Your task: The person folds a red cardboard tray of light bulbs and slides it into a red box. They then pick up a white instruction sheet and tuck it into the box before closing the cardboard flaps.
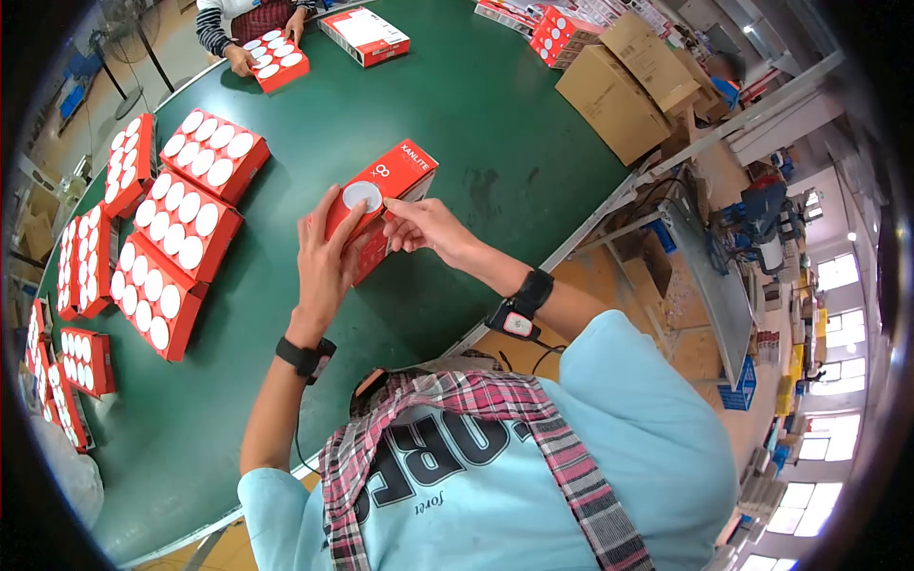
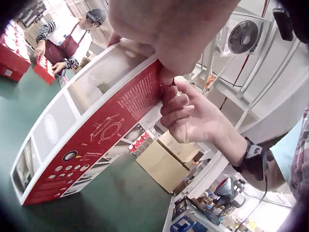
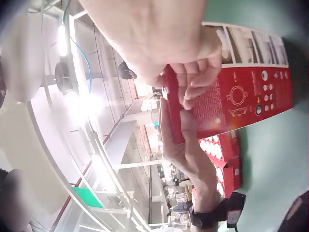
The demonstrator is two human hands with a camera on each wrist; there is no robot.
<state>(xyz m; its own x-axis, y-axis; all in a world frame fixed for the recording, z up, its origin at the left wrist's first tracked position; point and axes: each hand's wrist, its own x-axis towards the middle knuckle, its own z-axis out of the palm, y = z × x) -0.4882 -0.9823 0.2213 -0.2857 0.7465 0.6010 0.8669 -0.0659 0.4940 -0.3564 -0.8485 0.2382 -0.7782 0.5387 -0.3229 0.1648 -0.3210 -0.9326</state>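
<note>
A red box (image 1: pixel 405 167) with a white round disc (image 1: pixel 362 197) on its face is held above the green table in the head view. The left hand (image 1: pixel 327 249) grips the box from its near left side, fingers around the edges. At the box's right edge, the right hand (image 1: pixel 430 228) pinches with thumb and forefinger, its other fingers curled. In the left wrist view the right hand (image 2: pixel 195 113) is at the end of the red printed side (image 2: pixel 96 140). The right wrist view shows the left hand (image 3: pixel 190 154) on the red box (image 3: pixel 241 96); what the right fingertips pinch is unclear.
Several red boxes with white discs (image 1: pixel 181 221) stand on the left of the green table (image 1: pixel 314 124). Across it, another person's hands (image 1: pixel 240 61) hold a similar box, beside a flat red-and-white box (image 1: pixel 366 36). Cardboard cartons (image 1: pixel 614 105) sit at the right edge.
</note>
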